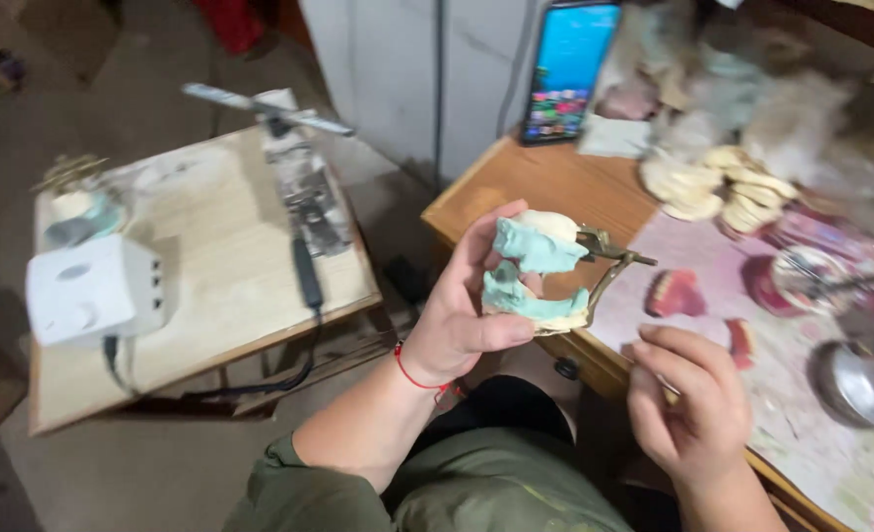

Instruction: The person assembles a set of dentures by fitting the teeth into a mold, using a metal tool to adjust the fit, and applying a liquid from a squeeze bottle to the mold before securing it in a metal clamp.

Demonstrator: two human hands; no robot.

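Lit phone screen (pixel 567 69) propped upright, blue, desk's far edge.

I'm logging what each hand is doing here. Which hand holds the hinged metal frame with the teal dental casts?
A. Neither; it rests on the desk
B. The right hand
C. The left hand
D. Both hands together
C. The left hand grips the dental casts on their metal frame from the side, raised in front of the desk, while the right hand hangs apart below it, not touching it.
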